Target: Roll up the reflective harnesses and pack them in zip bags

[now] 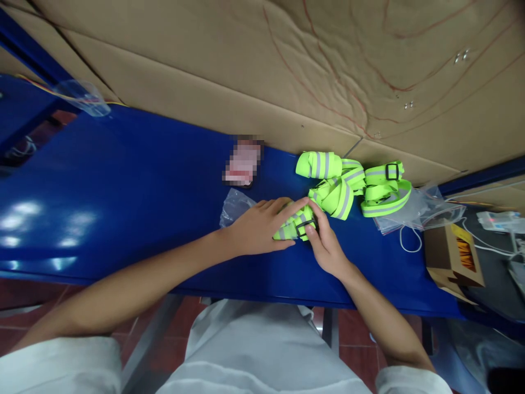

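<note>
Between my two hands is a bundled neon-yellow reflective strap with grey stripes and a black buckle. My left hand is wrapped over its left side, fingers bent around it. From the right, my right hand grips the buckle end with thumb and fingers. Just beyond lie more reflective straps, loosely folded in a heap. Another coiled reflective strap with a black buckle sits to their right. A clear plastic bag lies partly behind my left hand.
The blue table meets a cardboard wall at the back. A blurred-out phone-like object lies near it. Right are clear plastic bags and an open cardboard box. A clear plastic cup is at far left.
</note>
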`<act>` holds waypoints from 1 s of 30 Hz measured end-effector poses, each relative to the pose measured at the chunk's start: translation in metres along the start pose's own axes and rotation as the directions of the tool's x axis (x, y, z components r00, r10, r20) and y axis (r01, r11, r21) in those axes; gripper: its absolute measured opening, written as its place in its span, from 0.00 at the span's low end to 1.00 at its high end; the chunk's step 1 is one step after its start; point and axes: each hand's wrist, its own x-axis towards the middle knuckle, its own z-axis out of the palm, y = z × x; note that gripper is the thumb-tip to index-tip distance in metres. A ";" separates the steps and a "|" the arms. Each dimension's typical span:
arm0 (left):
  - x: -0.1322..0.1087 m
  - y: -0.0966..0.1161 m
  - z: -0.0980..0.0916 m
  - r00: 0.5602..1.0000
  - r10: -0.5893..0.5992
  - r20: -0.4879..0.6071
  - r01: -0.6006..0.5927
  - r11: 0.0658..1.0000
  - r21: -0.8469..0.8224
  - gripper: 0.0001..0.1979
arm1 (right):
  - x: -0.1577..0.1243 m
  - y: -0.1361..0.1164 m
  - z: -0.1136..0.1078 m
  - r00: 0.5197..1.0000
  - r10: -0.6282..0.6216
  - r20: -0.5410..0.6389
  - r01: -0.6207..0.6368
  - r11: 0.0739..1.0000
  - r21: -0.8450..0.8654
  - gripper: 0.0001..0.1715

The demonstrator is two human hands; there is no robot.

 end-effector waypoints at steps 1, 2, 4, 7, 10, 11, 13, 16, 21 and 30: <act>0.000 0.000 -0.001 1.000 0.015 0.003 -0.015 1.000 0.008 0.50 | 0.000 0.000 0.001 1.000 -0.009 -0.024 0.009 1.000 -0.011 0.34; 0.000 0.000 -0.001 1.000 0.030 0.009 -0.030 0.999 0.017 0.51 | 0.000 0.001 0.003 0.999 -0.019 -0.047 0.018 1.000 -0.021 0.34; -0.001 0.000 -0.001 0.998 0.050 0.032 -0.051 0.998 0.033 0.53 | 0.000 0.001 0.008 0.996 -0.031 -0.087 0.028 0.999 -0.033 0.33; -0.001 0.001 0.001 0.996 0.061 0.058 -0.064 0.997 0.053 0.54 | -0.001 0.001 0.018 0.991 -0.036 -0.126 0.029 0.998 -0.057 0.33; -0.001 0.002 0.005 0.998 0.056 0.031 -0.059 0.995 0.081 0.49 | -0.003 0.000 0.027 0.991 -0.058 -0.119 0.045 0.993 -0.107 0.36; -0.001 0.002 0.006 0.998 0.056 0.021 -0.058 0.994 0.091 0.48 | -0.004 -0.001 0.029 0.992 -0.070 -0.103 0.057 0.990 -0.126 0.37; -0.002 0.003 0.006 0.998 0.062 0.013 -0.063 0.992 0.106 0.47 | -0.007 -0.002 0.031 0.994 -0.101 -0.041 0.093 0.983 -0.157 0.41; -0.002 0.003 0.003 0.996 0.081 0.030 -0.084 0.991 0.106 0.50 | -0.011 -0.005 0.032 0.989 -0.131 0.074 0.142 0.975 -0.173 0.49; -0.001 0.002 0.002 0.997 0.071 0.030 -0.074 0.993 0.094 0.52 | -0.008 -0.008 0.024 0.981 -0.138 0.134 0.159 0.973 -0.167 0.66; 0.000 0.002 -0.013 0.996 -0.089 0.006 0.084 0.915 -0.395 0.58 | -0.001 -0.011 -0.015 0.967 -0.251 -0.040 0.231 0.934 -0.274 0.47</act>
